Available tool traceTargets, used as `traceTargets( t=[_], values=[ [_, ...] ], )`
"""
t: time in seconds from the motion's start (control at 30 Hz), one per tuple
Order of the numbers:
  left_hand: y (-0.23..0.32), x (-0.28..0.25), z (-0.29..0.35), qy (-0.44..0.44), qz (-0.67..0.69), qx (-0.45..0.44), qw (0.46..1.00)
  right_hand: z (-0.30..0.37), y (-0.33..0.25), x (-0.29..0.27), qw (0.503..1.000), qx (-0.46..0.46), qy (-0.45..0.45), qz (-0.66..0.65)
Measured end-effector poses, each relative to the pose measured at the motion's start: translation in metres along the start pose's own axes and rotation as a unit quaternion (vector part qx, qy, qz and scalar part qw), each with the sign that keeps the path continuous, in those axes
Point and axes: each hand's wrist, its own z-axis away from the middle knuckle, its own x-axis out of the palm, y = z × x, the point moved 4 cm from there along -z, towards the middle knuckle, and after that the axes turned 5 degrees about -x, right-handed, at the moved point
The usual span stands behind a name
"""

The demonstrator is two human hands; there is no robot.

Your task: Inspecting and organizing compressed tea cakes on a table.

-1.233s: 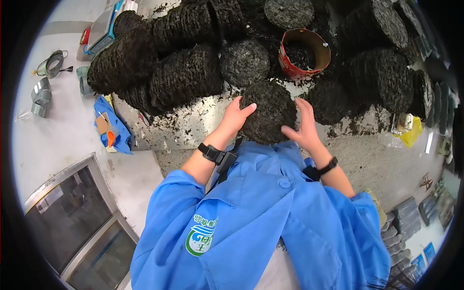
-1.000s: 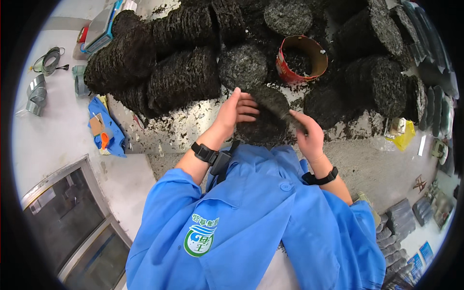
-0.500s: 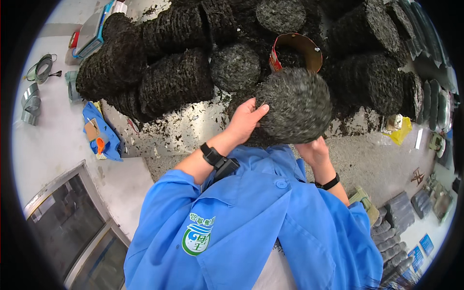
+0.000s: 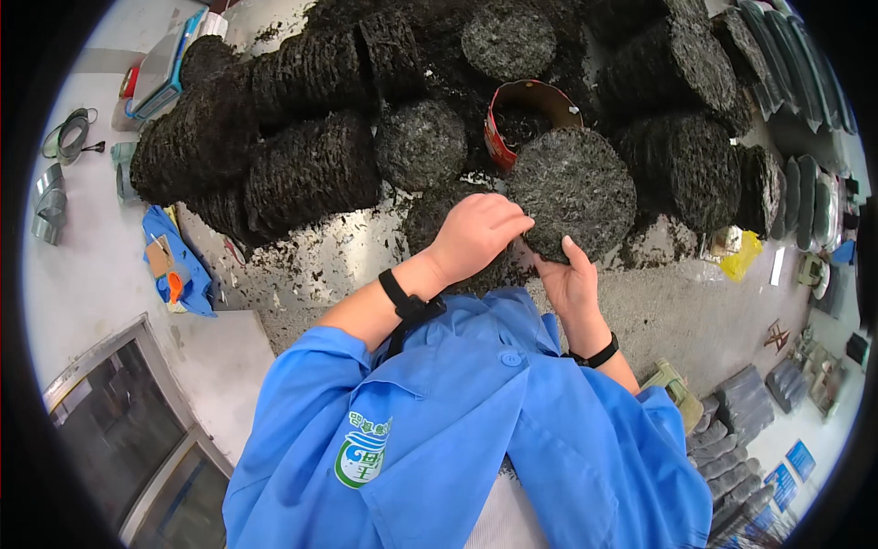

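A round, dark cake of dried seaweed [image 4: 578, 194] is in front of me, its flat face turned up toward me. My right hand [image 4: 572, 284] grips its lower edge, thumb on the face and fingers beneath. My left hand [image 4: 476, 236] is at the lower left edge, fingers bent and pressed together in a pinch. What lies between those fingertips is too small to make out. Just beyond the cake stands a red ring-shaped container [image 4: 498, 137], open at the top, with dark seaweed scraps inside. Another round seaweed cake [image 4: 421, 145] lies to its left.
Stacks of seaweed cakes stand at the left [image 4: 311, 169] and right [image 4: 681, 169]. Loose flakes litter the metal tabletop [image 4: 311, 261]. A blue-edged scale [image 4: 169, 69] is at far left, near a blue cloth [image 4: 187, 274]. Yellow plastic [image 4: 741, 256] and packed bundles [image 4: 796, 201] sit at right.
The seaweed cake, blurred before, is now sharp and slightly farther right. My left hand has shifted from holding its left side to pinching at the edge; my right thumb has come onto its face.
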Motion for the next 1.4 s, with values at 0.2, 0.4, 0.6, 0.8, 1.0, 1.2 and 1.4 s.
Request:
traceTargets(
  t=[0.2, 0.4, 0.6, 0.8, 1.0, 1.2, 1.4],
  values=[
    [-0.002, 0.015, -0.008, -0.162, -0.066, 0.19, 0.966, -0.004, -0.017, -0.002, 0.996, 0.041, -0.003, 0.08],
    [-0.014, 0.021, -0.031, -0.174, -0.038, 0.327, 0.928, -0.018, -0.03, 0.001, 0.992, 0.056, -0.014, 0.113],
    [-0.046, 0.015, -0.079, -0.081, 0.062, 0.115, 0.988, -0.043, -0.045, -0.001, 0.996, 0.026, 0.038, 0.075],
    [-0.087, 0.032, -0.122, -0.044, -0.21, -0.077, 0.974, -0.036, -0.057, -0.016, 0.996, -0.03, 0.053, 0.064],
    [-0.028, 0.061, -0.093, -0.009, 0.14, -0.065, 0.988, -0.028, -0.051, -0.016, 0.997, -0.042, 0.055, 0.039],
    [-0.027, 0.062, -0.085, -0.018, 0.085, -0.047, 0.995, -0.03, -0.035, 0.0, 0.995, -0.051, -0.013, 0.084],
    [-0.053, 0.072, -0.097, -0.095, 0.136, -0.121, 0.979, -0.04, -0.035, -0.007, 0.99, -0.033, 0.045, 0.126]
  ],
)
